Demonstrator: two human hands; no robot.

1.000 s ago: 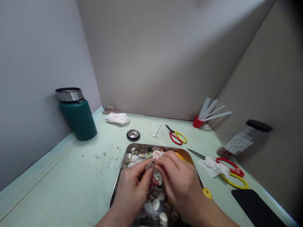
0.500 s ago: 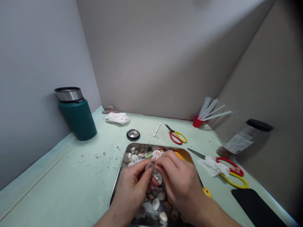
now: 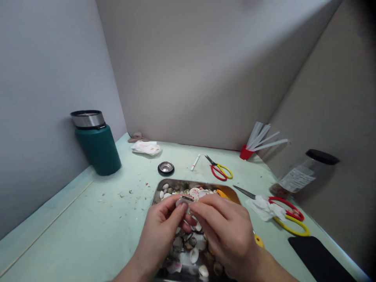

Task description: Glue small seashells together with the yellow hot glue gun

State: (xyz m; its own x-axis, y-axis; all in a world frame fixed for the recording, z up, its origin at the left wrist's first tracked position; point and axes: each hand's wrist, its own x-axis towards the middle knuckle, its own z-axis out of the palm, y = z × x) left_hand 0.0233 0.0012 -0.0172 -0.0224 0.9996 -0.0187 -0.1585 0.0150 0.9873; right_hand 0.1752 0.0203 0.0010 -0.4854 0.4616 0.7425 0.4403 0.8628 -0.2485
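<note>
Over a metal tray (image 3: 155,192) of seashells, both hands meet at a small pale piece (image 3: 182,201) with a thin, dark, shiny strip along its top. Its exact kind is unclear. My left hand (image 3: 161,223) is closed, pinching the piece between thumb and forefinger. My right hand (image 3: 225,223) is also closed, its thumb and fingertips pressed together at the piece's right end. Below lie several loose shells, among them a white shell (image 3: 194,255). A red-and-white scallop shell (image 3: 194,192) lies behind the fingers. The hands hide the middle of the tray.
A green bottle (image 3: 98,150) stands at the left, near a round lid (image 3: 166,168). Small scissors (image 3: 219,169) lie behind the tray; larger scissors (image 3: 289,219) with white tissue (image 3: 263,207) lie right. Beyond are a red cup (image 3: 246,152) of glue-stick-like rods, a jar (image 3: 299,178) and a black slab (image 3: 319,256).
The pale piece has turned, so its dark shiny strip now faces upward and shows more. My right hand has shifted slightly right, its fingers less over the piece.
</note>
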